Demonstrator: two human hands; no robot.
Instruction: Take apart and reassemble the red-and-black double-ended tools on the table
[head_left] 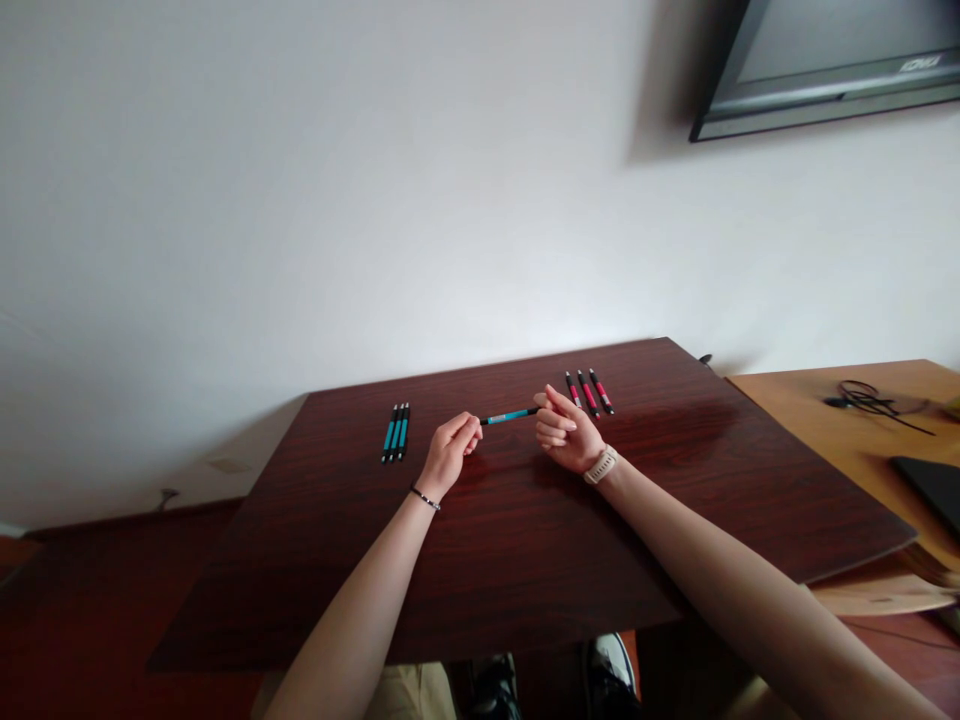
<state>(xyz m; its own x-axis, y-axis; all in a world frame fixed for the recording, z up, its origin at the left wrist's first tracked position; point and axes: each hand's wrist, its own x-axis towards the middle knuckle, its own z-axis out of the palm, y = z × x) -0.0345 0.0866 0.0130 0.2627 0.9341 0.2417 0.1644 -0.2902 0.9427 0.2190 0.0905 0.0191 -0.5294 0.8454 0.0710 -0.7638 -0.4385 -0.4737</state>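
A teal pen (508, 416) with black ends is held nearly level above the table, one end in each hand. My left hand (452, 447), with a dark beaded bracelet on its wrist, is closed on the pen's left end. Its right end disappears into the curled fingers of my right hand (568, 430), which wears a pale watch. Left of my hands, three teal pens (395, 432) lie side by side on the table. Three pink pens (589, 393) lie just beyond my right hand, slightly fanned.
The dark reddish-brown table (480, 560) stands against a white wall. To its right is a lighter wooden table (795, 400) with a black cable (870, 400) and a flat black object (930, 490). A screen (840, 70) hangs at upper right.
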